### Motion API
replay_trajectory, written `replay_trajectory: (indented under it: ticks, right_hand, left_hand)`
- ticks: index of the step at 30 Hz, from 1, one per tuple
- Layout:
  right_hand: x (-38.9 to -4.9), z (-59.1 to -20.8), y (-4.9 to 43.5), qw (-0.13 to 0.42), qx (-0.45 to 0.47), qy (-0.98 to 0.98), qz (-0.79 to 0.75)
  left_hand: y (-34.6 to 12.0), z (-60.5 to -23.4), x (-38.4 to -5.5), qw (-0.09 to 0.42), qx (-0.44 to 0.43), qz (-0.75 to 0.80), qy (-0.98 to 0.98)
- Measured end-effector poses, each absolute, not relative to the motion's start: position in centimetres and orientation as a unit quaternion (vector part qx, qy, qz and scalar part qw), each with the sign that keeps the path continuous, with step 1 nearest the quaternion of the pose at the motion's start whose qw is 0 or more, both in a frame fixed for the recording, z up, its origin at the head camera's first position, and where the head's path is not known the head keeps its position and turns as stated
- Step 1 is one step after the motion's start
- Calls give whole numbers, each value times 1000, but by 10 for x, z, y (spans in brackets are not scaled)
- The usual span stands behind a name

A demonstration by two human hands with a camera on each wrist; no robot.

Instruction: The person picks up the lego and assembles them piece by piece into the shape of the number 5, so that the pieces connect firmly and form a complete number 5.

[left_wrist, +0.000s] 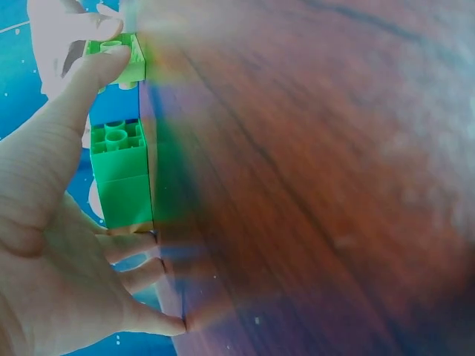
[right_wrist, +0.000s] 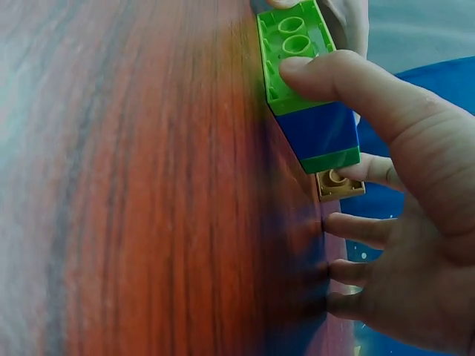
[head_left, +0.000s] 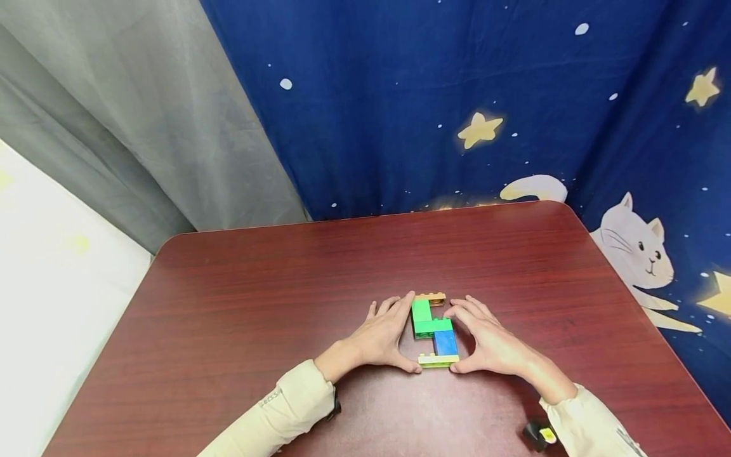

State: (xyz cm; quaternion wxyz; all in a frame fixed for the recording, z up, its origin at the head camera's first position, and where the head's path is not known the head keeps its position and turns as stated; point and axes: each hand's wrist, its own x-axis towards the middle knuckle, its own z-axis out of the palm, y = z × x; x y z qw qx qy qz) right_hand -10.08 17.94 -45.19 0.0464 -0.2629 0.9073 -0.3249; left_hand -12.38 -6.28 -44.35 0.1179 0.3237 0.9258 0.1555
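Toy building bricks joined in a zigzag lie on the table between both hands. From far to near they are an orange brick (head_left: 435, 297), green bricks (head_left: 422, 311), a blue brick (head_left: 445, 343) and a lime brick (head_left: 438, 362). My left hand (head_left: 379, 336) holds the left side, its thumb at the lime brick and its index finger by the orange one. Opposite it, my right hand (head_left: 493, 343) presses its thumb on the lime brick's hollow underside (right_wrist: 297, 33) and reaches its index finger to the green brick's edge (right_wrist: 332, 160). The other fingers of both hands are spread.
A dark red-brown wooden table (head_left: 257, 292) carries the bricks, with rounded far corners. Behind it hang a grey curtain (head_left: 143, 114) and a blue curtain (head_left: 400, 114) with stars and a cat. A small black object (head_left: 535, 435) is beside the right sleeve (head_left: 588, 419).
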Motion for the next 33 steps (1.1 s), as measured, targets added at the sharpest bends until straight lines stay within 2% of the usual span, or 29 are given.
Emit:
replay_trajectory:
  ticks: [22,29,33]
  right_hand:
    - [-99,-454,178,-1,-283,909,-308]
    - [-95,-449,184,20,-282,920,-272]
    - [-95,-439,191,9,-259,933,-250]
  left_hand:
    - [-65,-446,-124,106,322,159,927]
    - [-65,-447,-125,112,325,157,926]
    - [-66,-448,-127,112,323,165,925]
